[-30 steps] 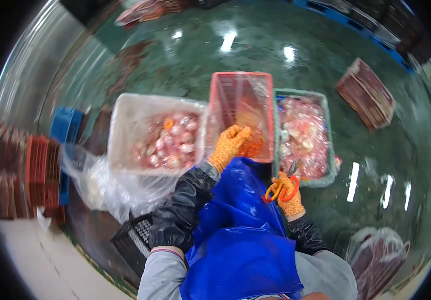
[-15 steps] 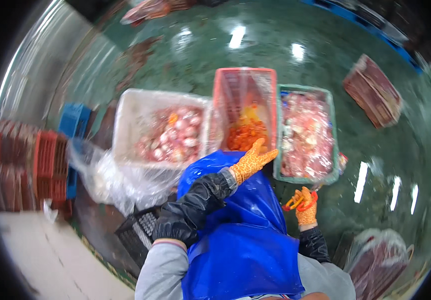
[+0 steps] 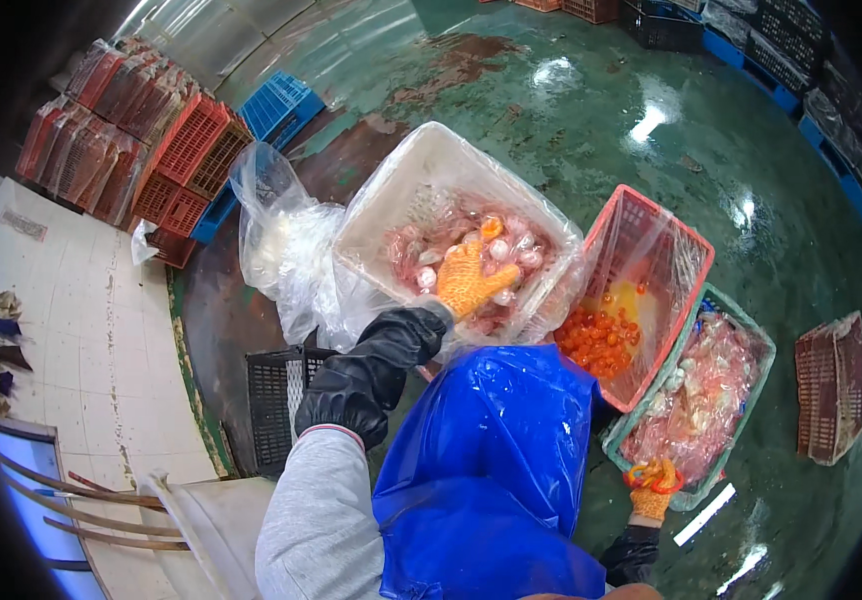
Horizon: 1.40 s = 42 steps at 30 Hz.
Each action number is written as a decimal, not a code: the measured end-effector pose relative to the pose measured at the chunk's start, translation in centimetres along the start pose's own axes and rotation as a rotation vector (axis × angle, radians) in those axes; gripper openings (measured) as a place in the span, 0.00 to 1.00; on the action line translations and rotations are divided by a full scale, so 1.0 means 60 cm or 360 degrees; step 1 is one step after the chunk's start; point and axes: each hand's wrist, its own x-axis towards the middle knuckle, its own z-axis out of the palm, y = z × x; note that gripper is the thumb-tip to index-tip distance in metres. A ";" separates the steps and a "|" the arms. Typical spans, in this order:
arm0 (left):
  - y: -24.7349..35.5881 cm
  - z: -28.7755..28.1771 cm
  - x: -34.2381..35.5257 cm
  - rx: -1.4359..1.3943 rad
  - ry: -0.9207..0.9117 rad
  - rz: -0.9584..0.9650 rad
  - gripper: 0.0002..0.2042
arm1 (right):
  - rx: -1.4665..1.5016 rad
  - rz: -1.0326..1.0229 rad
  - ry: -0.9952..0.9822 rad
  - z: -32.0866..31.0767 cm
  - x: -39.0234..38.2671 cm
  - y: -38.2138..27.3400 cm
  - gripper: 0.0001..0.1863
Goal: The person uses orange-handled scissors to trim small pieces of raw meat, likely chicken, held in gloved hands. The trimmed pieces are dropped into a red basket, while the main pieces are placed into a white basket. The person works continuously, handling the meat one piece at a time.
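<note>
My left hand [image 3: 471,280], in an orange patterned glove, reaches into a white tub [image 3: 361,215] lined with clear plastic. Its fingers are spread over a wet heap of pinkish-white round pieces [image 3: 431,257], and an orange ball [image 3: 492,228] lies just past them. At the lower right my right hand [image 3: 650,503], gloved the same way, is closed round red-orange looped handles [image 3: 665,480] that look like scissors; the blades cannot be made out. This hand is by the near end of a green crate [image 3: 766,350] of pink, wet, membrane-like pieces [image 3: 696,400].
Between tub and green crate stands a red crate [image 3: 699,262] with orange yolk-like balls [image 3: 601,342] in yellowish liquid. Crumpled clear plastic [image 3: 301,265] and a black crate [image 3: 269,405] are at left. Stacked crates [image 3: 191,150] stand far left; a brown-red crate [image 3: 831,390] lies right on wet green floor.
My left hand has moved from above the red crate into the white tub on the left. The view has turned left. My right hand still grips the looped handles, now nearer the green crate.
</note>
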 end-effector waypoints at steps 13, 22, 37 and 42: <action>-0.091 -0.031 0.043 -0.1336 0.0155 -0.0101 0.09 | -0.0481 -0.0062 -0.0211 0.203 -0.195 -0.045 0.17; 0.083 -0.115 -0.096 -0.2497 -0.0469 0.0061 0.12 | -0.1052 -0.1450 -0.0620 0.491 -0.196 -0.063 0.24; 0.183 -0.063 -0.200 -0.1823 -0.0293 0.0291 0.13 | -0.0345 -0.0407 -0.0954 0.481 -0.185 -0.036 0.20; 0.251 -0.092 -0.242 -0.2123 -0.0610 -0.0461 0.14 | -0.0086 -0.0346 -0.1034 0.473 -0.184 -0.001 0.22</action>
